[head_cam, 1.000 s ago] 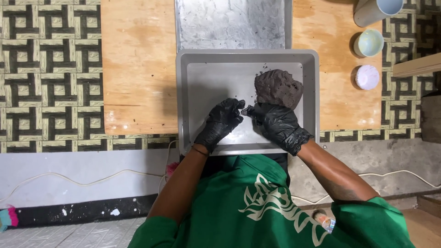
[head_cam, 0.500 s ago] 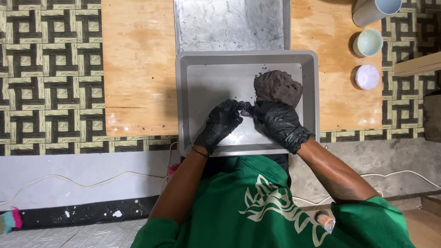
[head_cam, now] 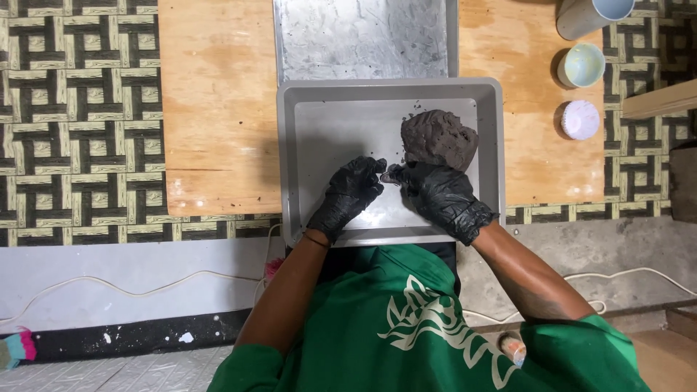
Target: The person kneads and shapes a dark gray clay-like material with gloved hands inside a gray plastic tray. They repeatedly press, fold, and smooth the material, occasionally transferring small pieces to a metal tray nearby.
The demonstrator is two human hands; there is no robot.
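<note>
Nearest of all, a green shirt (head_cam: 428,327) with a pale leaf-like print fills the bottom of the view, and two bare forearms reach up from it toward a grey plastic tray (head_cam: 305,131). Both hands wear black gloves and meet over the tray's near half. The left hand (head_cam: 350,192) has its fingers curled inward, their tips drawn together close to the other hand; whether it pinches anything I cannot tell. The right hand (head_cam: 439,192) is curled too, and a small dark bit (head_cam: 393,174) sits at its fingertips, right where the two hands meet — too small to make out clearly. Just beyond the right hand, touching its knuckles, a lump of dark grey-brown clay (head_cam: 439,138) lies in the tray's far right part, with a few crumbs scattered beside it. The tray rests on a pale wooden board (head_cam: 218,109). Farther off, a scuffed metal sheet (head_cam: 363,36) butts against the tray's far rim. To the right, on the board's edge, stand a pale green cup (head_cam: 584,64) and a small white-and-lilac round cup (head_cam: 581,120) — well apart from the hands.
</note>
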